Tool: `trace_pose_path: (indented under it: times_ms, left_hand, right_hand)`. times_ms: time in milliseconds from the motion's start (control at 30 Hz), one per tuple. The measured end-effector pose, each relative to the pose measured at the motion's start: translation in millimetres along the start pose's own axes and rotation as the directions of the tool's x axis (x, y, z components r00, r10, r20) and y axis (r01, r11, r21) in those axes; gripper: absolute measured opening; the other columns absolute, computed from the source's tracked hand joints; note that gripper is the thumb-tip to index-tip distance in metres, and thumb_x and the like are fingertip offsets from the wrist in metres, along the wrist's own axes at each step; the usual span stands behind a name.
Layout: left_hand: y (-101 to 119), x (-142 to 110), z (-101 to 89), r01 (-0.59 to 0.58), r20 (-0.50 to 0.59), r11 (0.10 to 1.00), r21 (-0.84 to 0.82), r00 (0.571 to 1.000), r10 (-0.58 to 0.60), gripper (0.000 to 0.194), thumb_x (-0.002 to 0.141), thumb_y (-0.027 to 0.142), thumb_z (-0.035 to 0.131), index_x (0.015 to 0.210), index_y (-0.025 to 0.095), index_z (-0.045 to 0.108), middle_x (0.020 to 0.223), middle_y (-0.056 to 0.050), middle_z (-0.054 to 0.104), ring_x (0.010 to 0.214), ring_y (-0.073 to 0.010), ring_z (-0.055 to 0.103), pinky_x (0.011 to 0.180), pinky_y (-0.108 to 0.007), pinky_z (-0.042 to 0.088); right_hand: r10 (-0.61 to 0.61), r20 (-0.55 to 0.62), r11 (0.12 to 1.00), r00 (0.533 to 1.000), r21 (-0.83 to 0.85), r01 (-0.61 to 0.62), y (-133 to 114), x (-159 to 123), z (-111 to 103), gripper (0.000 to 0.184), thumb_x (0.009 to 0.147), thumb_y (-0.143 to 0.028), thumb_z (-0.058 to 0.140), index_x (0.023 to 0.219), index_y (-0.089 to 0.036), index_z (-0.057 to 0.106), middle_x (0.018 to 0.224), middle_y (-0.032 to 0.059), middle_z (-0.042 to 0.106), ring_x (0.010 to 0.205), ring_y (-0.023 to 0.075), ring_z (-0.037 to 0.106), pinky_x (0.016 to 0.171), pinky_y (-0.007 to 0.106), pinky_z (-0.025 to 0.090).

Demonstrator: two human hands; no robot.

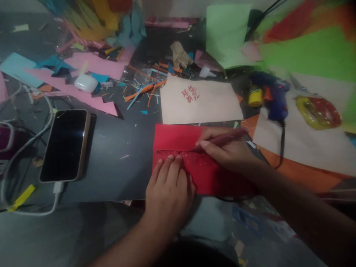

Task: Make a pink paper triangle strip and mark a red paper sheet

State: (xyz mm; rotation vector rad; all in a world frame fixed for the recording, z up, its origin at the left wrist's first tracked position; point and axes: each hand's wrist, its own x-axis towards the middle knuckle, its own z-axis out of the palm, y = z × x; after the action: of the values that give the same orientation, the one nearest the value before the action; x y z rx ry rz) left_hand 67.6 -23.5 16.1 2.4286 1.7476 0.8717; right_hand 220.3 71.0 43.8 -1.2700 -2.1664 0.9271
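A sheet of red paper [178, 135] lies at the table's front edge. Across it lies what looks like a clear ruler [187, 155], with a dark line along its upper edge. My left hand [169, 185] rests on the paper, fingers extended and pressing the ruler down from above. A dark red pen [226, 138] is gripped in my right hand [228, 150], its tip at the line, right of my left fingers. The pen's exact tip is hard to make out. Just behind lies a cream sheet [214, 105] with red handwritten characters.
Left are a phone [65, 144] on a white cable [57, 198] and a white earbud case [86, 83]. Coloured paper strips [146, 89] litter the back. Right stand a blue glue gun [276, 96], a yellow bottle [255, 97] and scissors [318, 111] on paper.
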Motion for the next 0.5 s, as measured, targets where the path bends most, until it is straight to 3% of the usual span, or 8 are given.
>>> trace_pose_path:
  times_ms: [167, 500]
  left_hand:
    - [0.1, 0.3, -0.7, -0.006, 0.009, 1.000, 0.027, 1.000, 0.006, 0.009, 0.077, 0.014, 0.053, 0.080, 0.012, 0.062, 0.098, -0.012, 0.068, 0.092, -0.0252, 0.063, 0.084, -0.040, 0.050]
    - [0.9, 0.5, -0.5, -0.003, 0.007, 1.000, 0.022, 1.000, 0.003, 0.007, 0.076, 0.013, 0.054, 0.077, 0.013, 0.061, 0.096, -0.012, 0.067, 0.090, -0.0244, 0.062, 0.084, -0.039, 0.049]
  right_hand:
    - [0.023, -0.066, 0.999, 0.998, 0.026, -0.022, 4.8, -3.6, 2.1, 0.015, 0.076, -0.023, 0.047, 0.062, -0.021, 0.054, 0.052, -0.0029, 0.055, 0.050, 0.0107, 0.052, 0.046, 0.022, 0.039]
    - [0.025, -0.079, 0.998, 0.997, 0.053, -0.021, 6.6, -4.7, 3.7, 0.014, 0.075, -0.020, 0.048, 0.062, -0.021, 0.052, 0.051, -0.0028, 0.053, 0.049, 0.0110, 0.051, 0.045, 0.023, 0.039]
